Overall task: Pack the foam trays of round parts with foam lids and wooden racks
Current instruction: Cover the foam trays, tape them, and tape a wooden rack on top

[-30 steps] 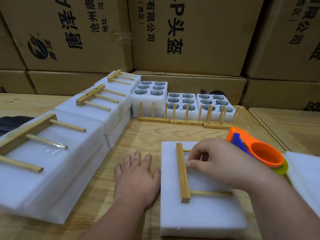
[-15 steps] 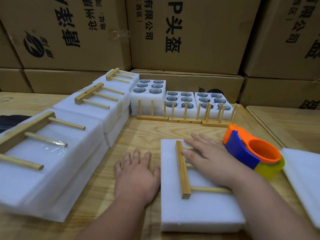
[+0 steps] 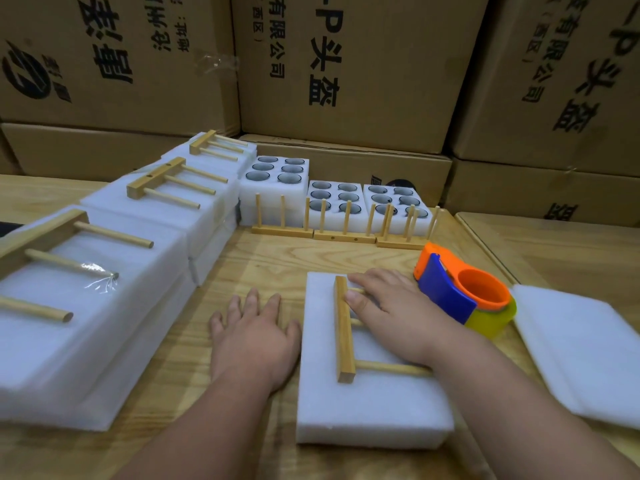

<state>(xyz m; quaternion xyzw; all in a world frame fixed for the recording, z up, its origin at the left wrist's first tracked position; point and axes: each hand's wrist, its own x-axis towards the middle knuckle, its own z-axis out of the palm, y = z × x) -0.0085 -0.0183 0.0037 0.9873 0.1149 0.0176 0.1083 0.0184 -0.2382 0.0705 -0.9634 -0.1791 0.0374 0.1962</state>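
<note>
On the counter, near edge: a covered foam tray lies flat, a wooden rack lying on its foam lid with the pegs pointing right.
Right hand: rests flat on that rack's pegs, grip spread, fingers straight, fingertips at the bar.
Left hand: lies palm down on the counter just left of the tray, grip spread, holding nothing.
Right of the tray: an orange and blue tape dispenser; beyond it a loose foam sheet.
Left of the tray: three packed trays in a row, each topped with a rack.
Behind the tray: three open trays of round parts, with upright racks before them.
</note>
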